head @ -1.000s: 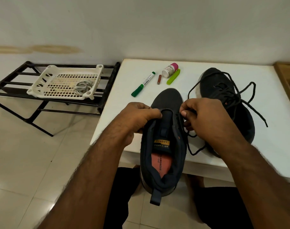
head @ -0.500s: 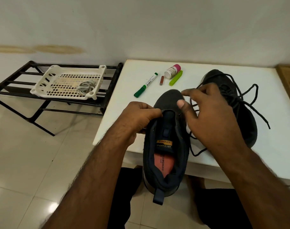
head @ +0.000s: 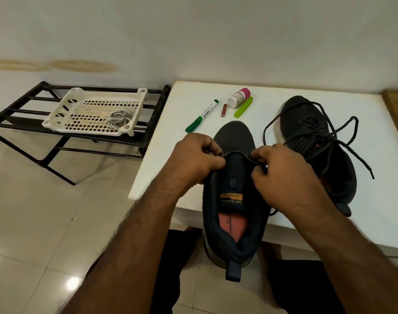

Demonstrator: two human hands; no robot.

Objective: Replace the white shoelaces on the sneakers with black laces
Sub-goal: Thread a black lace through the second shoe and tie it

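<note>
A dark sneaker (head: 235, 141) lies toe-away over the near edge of the white table (head: 374, 205), its heel hanging off toward me. My left hand (head: 193, 159) grips the left side of its upper beside the tongue. My right hand (head: 286, 175) pinches a black lace (head: 253, 160) that crosses the top of the tongue. The second dark sneaker (head: 306, 123) rests to the right on the table with black laces (head: 343, 143) threaded and hanging loose. White laces (head: 119, 118) lie coiled in a white basket (head: 80, 107).
A black metal rack (head: 34, 125) on the tiled floor at left carries the basket. A green marker (head: 202, 118), a small brown stick (head: 224, 109), a pink-capped bottle (head: 238, 97) and a lime-green clip (head: 243, 109) lie at the table's far side. A wooden edge (head: 397, 109) borders the table's right.
My right hand, raised with fingers spread over the toe half a second ago, has come back down to the tongue and now pinches the black lace across it. My left hand keeps its grip.
</note>
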